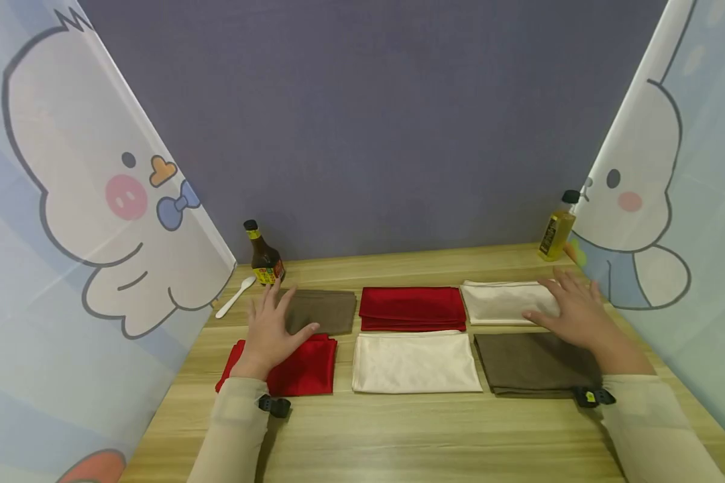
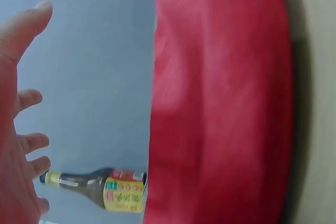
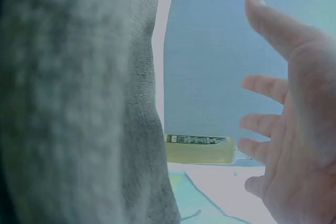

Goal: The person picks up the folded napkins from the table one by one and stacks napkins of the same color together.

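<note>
Cream sleeves [image 1: 654,426]: seen along near edge
Left hand [image 1: 271,341]: fingers spread, nothing gripped, held above near-left red cloth [image 1: 306,369]
Right hand [image 1: 582,314]: fingers spread, nothing gripped, held above near-right brown cloth [image 1: 531,365]
Folded cloths [image 1: 416,363]: 6, laid in 2 rows

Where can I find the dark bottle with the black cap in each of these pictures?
Head: left of centre, at the back of the table; the dark bottle stands upright beyond the left hand.
Left wrist: bottom left, appearing sideways with its neck pointing left, beside the red cloth.
Right wrist: not in it; the bottle there is the pale yellow one.
Shared landmark: the plain back wall, in all three.
</note>
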### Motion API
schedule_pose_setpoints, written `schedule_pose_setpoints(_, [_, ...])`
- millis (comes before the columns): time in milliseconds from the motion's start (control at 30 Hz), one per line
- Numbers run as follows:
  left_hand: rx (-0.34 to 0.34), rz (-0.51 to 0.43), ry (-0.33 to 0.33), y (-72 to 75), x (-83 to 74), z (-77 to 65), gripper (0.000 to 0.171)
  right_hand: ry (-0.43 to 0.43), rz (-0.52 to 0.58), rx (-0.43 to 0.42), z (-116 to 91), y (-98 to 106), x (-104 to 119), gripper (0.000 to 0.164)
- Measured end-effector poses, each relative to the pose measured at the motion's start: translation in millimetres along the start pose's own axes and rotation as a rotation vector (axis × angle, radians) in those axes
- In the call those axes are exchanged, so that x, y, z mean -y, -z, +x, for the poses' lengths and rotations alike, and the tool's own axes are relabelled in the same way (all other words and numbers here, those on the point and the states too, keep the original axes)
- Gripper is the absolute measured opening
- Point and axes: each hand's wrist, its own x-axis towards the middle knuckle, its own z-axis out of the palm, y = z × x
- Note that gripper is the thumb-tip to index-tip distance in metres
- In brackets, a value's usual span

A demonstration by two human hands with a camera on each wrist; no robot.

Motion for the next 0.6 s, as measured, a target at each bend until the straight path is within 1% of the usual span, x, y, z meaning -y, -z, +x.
schedule_pose_setpoints(267, [0.026, -0.048, -0.034, -10.4, -16.8, 8.1, 0.093, 0.095, 0.006, -0.074, -10, 8, 1, 0.074])
schedule_pose_setpoints(400, [0.036, -0.075, -0.051, -14.6, -25.5, 13.1, 0.092, 0.12, 0.009, -0.099, -15, 12, 0, 0.072])
schedule_pose_setpoints(500, [0.048, -0.103, -0.055, -17.2, -34.0, 16.9, 0.091, 0.127, 0.013, -0.103, -18, 14, -2, 0.072])
schedule_pose_setpoints(600, [0.074, -0.15, -0.04, -20.2, -44.3, 20.3, 0.087, 0.128, 0.028, -0.102, -22, 15, -5, 0.07])
